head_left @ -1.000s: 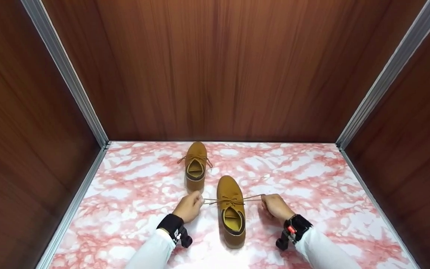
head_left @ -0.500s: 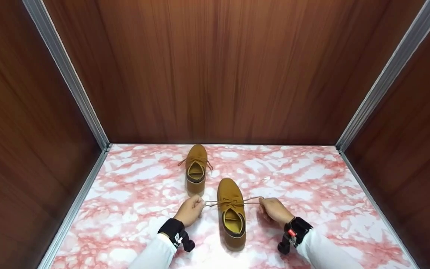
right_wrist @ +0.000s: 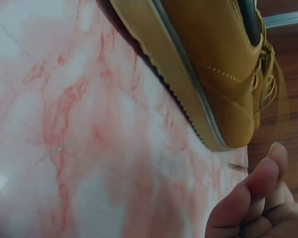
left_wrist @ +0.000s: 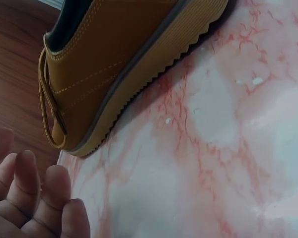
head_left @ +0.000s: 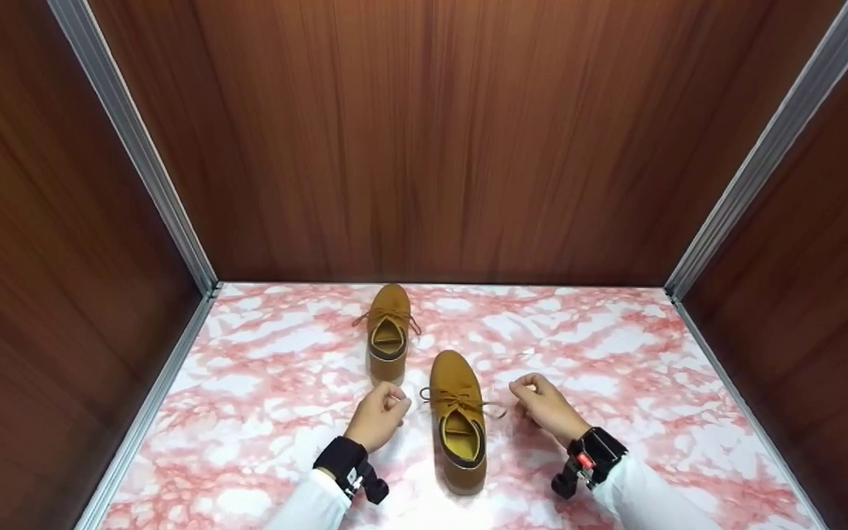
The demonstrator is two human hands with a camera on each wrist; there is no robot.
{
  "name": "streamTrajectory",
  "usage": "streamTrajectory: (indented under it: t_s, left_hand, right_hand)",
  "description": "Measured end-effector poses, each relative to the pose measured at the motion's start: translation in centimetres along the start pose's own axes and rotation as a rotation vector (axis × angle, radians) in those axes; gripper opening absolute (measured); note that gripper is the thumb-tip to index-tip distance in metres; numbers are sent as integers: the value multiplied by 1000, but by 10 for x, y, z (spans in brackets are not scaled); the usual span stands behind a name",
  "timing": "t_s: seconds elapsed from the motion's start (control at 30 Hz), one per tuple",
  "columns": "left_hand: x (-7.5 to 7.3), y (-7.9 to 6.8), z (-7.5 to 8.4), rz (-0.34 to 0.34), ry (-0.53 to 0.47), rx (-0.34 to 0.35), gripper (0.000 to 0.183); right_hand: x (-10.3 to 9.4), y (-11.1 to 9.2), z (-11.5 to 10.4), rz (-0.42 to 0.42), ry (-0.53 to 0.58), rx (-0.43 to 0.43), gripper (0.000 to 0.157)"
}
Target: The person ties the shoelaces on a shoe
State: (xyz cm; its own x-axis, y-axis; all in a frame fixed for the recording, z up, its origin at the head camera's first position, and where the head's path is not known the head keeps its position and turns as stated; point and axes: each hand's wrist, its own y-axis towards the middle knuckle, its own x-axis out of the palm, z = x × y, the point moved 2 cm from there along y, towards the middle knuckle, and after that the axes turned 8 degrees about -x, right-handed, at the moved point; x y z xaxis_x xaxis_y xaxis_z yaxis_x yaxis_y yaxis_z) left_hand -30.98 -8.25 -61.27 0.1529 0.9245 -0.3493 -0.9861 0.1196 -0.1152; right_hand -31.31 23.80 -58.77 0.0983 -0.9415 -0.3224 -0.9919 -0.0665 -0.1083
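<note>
A tan lace-up shoe (head_left: 455, 375) stands toe-forward on the tabletop, between the two hands. Its shoelace (head_left: 461, 398) is tied in a bow across the top, one loop hanging out to each side. Left of the shoe is my left hand (head_left: 378, 417), fingers loosely bent and holding nothing; in the left wrist view a lace loop (left_wrist: 45, 99) hangs apart from its fingertips (left_wrist: 26, 163). On the other side my right hand (head_left: 548, 408) hovers over the table with bent, bare fingers. The right wrist view shows the lace (right_wrist: 280, 91) there blurred, away from the fingers.
A matching second shoe (head_left: 389, 331), its laces tied, stands farther back and to the left, near the rear panel. The table (head_left: 284, 456) has a red and white marbled top. Brown wood panels (head_left: 424, 147) with metal edge strips (head_left: 748, 162) enclose the back and sides.
Both hands have let go of the lace loops they were pulling out sideways. The loops now hang slack and shorter beside the shoe. Neither shoe has visibly shifted on the table.
</note>
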Motion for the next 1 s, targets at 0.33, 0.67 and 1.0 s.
streamTrajectory:
  t_s: [0.33, 0.67, 1.0]
  left_hand:
    - [18, -14, 13, -161, 53, -39, 24]
    - [34, -27, 14, -355, -7, -178, 60]
    - [43, -32, 15, -403, -96, -190, 60]
  right_hand:
    - [14, -16, -14, -211, -146, -105, 41]
    - [28, -26, -10, -422, -219, -105, 45]
    - [37, -34, -10, -471, -133, -101, 43]
